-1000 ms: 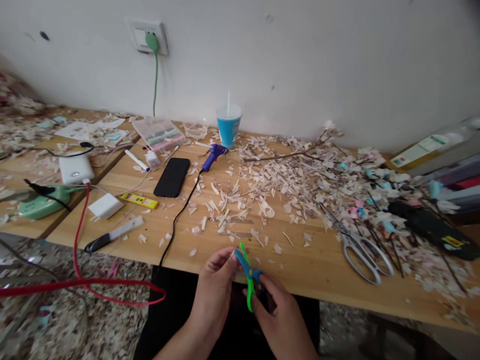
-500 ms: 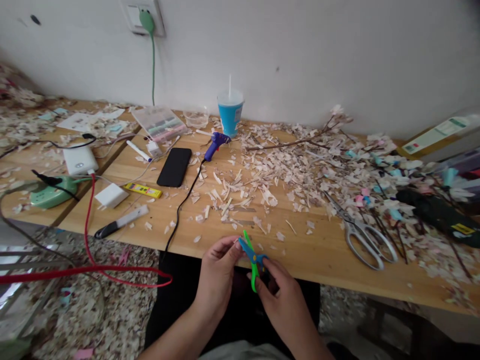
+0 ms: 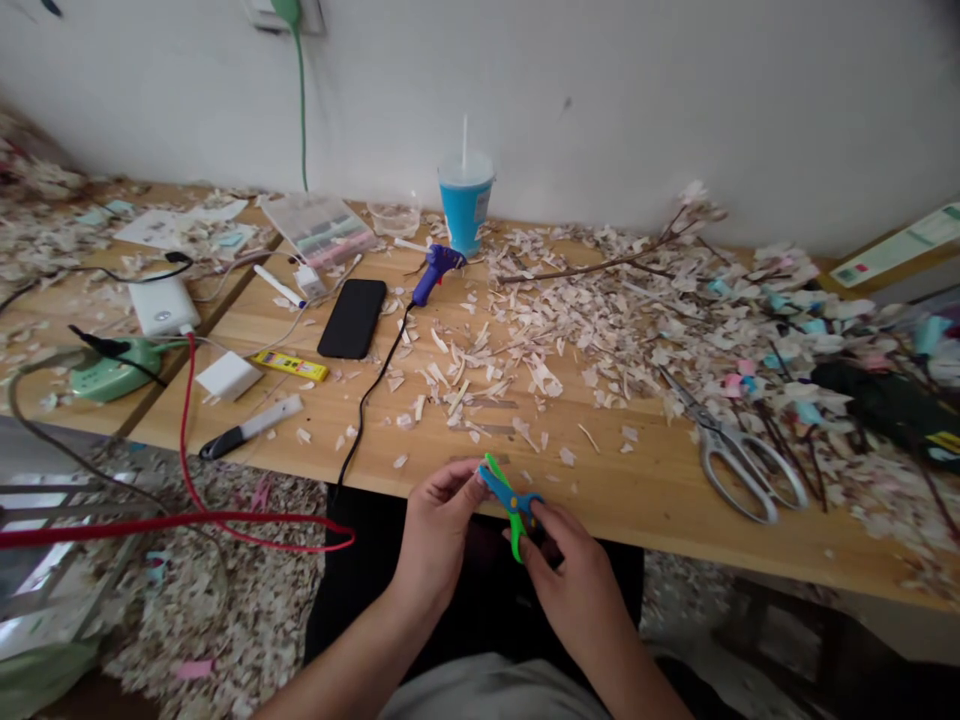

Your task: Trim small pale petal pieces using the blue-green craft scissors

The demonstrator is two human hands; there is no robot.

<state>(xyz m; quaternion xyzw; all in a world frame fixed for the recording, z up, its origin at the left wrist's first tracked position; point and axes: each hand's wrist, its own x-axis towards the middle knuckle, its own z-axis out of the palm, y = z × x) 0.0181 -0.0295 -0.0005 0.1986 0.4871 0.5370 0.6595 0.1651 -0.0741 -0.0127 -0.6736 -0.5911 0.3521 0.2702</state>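
Observation:
Small green and blue scissors (image 3: 510,500) are held by their handles in my right hand (image 3: 577,585), just in front of the wooden table's (image 3: 645,500) near edge. My left hand (image 3: 439,530) pinches something small at the scissors' blades; what it is cannot be made out. Both hands hover over my lap, below the table edge.
Pale paper scraps (image 3: 600,330) litter the table and floor. Large metal scissors (image 3: 739,455) lie to the right, a blue glue gun (image 3: 437,268), black phone (image 3: 352,318) and blue cup (image 3: 465,200) further back. A red cable (image 3: 187,470) hangs off the left edge.
The view has tilted down and my hands sit a little further right and higher in it; the grip on the scissors is the same.

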